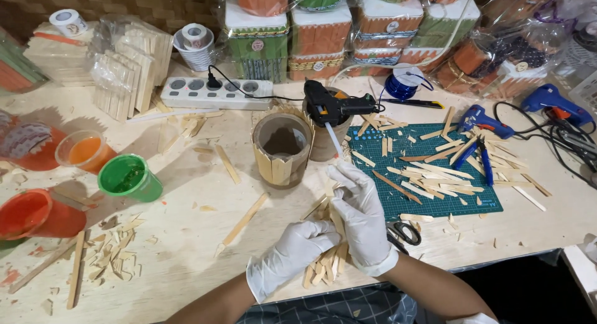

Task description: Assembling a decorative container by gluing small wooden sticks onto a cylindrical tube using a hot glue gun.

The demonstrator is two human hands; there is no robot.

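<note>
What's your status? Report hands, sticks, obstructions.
Left hand and right hand, both gloved, closed on wooden sticks. Stick-clad tube stands just beyond. Scissors lie beside right wrist.

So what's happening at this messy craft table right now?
A person in white gloves is sorting flat wooden sticks at the front edge of the table. The right hand pinches one stick upright, while the left hand rests on a small pile of sticks. Just beyond stands a cardboard tube partly clad in sticks, with a black glue gun propped behind it. More sticks lie scattered over a green cutting mat, and scissors sit beside the right wrist.
</note>
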